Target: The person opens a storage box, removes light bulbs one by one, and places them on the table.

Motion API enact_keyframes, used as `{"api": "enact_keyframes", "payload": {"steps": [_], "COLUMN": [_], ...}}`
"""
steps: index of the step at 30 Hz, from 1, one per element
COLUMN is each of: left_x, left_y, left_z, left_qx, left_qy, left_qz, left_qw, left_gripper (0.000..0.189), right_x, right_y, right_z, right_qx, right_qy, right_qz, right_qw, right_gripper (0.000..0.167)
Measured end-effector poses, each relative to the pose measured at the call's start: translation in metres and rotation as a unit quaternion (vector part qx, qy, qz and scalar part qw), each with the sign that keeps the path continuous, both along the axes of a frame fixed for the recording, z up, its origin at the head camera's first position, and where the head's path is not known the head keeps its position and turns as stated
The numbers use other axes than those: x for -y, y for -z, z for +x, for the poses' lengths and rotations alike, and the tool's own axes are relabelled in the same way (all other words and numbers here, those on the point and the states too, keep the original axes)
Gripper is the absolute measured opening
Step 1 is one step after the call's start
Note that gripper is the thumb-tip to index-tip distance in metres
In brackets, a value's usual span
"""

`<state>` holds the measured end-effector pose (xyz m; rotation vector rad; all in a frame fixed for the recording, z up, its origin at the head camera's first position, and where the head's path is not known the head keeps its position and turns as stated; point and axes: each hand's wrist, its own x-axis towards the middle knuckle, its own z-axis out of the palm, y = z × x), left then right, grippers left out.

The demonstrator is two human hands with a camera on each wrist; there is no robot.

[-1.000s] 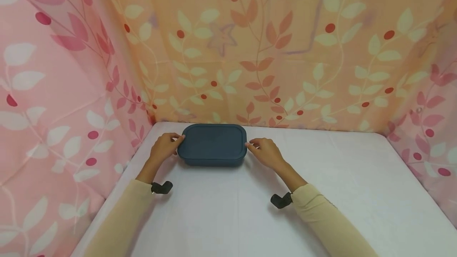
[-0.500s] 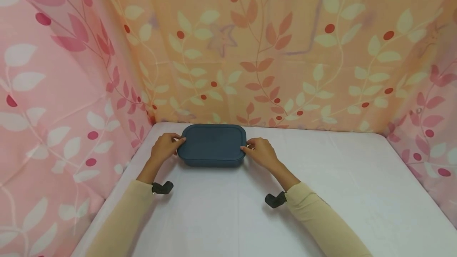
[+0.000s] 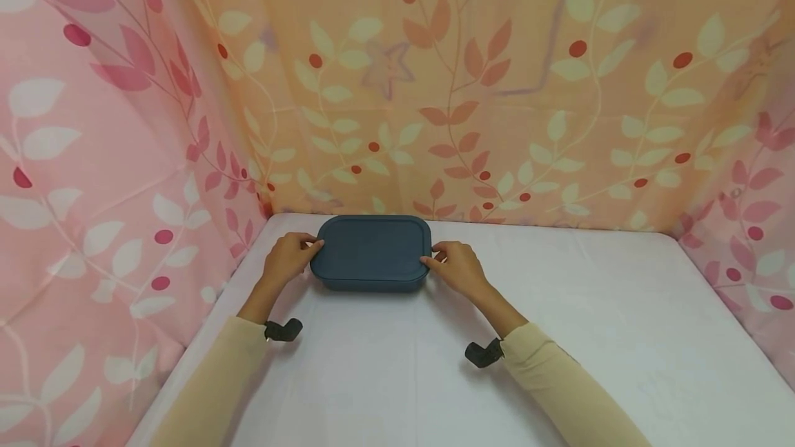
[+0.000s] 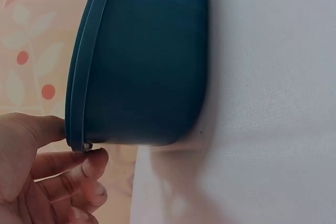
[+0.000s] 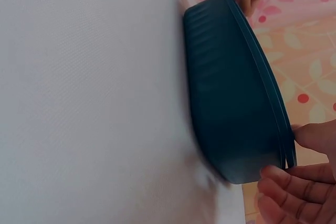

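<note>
Two bare hands hold opposite short ends of one dark blue, rounded-rectangular lidded box (image 3: 373, 250), probably plastic. At its left end the left hand (image 3: 288, 254) pinches the rim, thumb on top and a fingertip below. At the other end, the right hand (image 3: 458, 264) grips likewise, its thumb over the edge of the flat dark blue lid (image 5: 266, 77) and its lower fingers loosely bent. In the right wrist view a thin slit shows between the rim layers there; whether the lid is loose, I cannot tell.

The box appears to rest on the white cloth-covered table (image 3: 373, 378), close to its far edge and the orange leaf-patterned curtain (image 3: 435, 74). Beige sleeves (image 3: 214, 381) and small black wrist devices (image 3: 283, 330) lie nearer the camera.

Both holds look shallow, so fingertips could slip off the smooth rim. If they bear on the lid alone, I judge it could come away from the body under upward force; uneven pull might tilt or skid the box.

Compared with one second ago, the right hand has moved inward, its thumb now lying over the lid's edge. The left hand and box are nearly unchanged.
</note>
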<state>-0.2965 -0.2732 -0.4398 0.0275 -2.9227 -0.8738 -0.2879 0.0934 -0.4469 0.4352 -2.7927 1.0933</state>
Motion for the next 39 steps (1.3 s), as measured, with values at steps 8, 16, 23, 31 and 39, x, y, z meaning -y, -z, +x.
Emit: {"api": "enact_keyframes", "payload": {"steps": [8, 16, 23, 31, 39], "left_x": [-0.002, -0.002, 0.0, 0.007, 0.015], "left_y": [-0.006, -0.013, -0.017, -0.017, -0.013], "left_z": [0.004, 0.003, 0.006, 0.02, 0.033], "left_qx": [-0.024, -0.058, -0.063, -0.051, -0.002], "left_qy": [-0.001, 0.021, 0.045, 0.073, 0.081], "left_qz": [0.001, 0.019, 0.049, 0.1, 0.164], "left_qw": [0.9997, 0.9979, 0.9958, 0.991, 0.9831], "left_gripper": [0.046, 0.04, 0.037, 0.032, 0.029], "right_x": [-0.001, -0.001, -0.002, -0.007, -0.014], "right_y": [-0.002, -0.01, -0.017, -0.017, -0.022], "right_z": [-0.001, -0.001, 0.005, 0.015, 0.034], "right_qx": [-0.02, -0.002, 0.047, 0.08, 0.128], "right_qy": [-0.013, -0.009, -0.004, -0.023, -0.021], "right_qz": [-0.039, -0.112, -0.144, -0.156, -0.166], "right_qw": [0.999, 0.9937, 0.9885, 0.9843, 0.9776], "right_gripper": [0.04, 0.031, 0.034, 0.046, 0.048]}}
